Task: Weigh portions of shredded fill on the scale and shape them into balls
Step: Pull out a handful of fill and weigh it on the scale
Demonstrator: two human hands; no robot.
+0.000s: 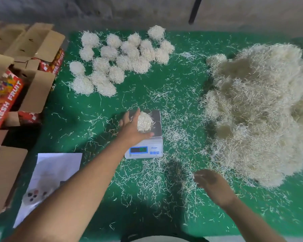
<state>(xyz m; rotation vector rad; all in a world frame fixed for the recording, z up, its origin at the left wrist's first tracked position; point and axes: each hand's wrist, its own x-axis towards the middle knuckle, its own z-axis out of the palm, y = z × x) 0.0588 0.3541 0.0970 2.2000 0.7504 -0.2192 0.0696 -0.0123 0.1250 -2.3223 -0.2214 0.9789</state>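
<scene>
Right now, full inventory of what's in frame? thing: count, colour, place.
scale: one, white with a steel pan, centre of the table
portion of fill: one clump, cream, on the scale pan
finished balls: about twenty, cream, far left of the table, clustered
loose fill pile: one large heap, cream, right side
stray shreds: many, cream, scattered over the table
table: one, green top
fruit cartons: several, brown with red print, open, left edge
paper sheet: one, white, near left
left hand: fingers straight, beside the portion on the scale
right hand: blurred, low over the shreds, near right
</scene>
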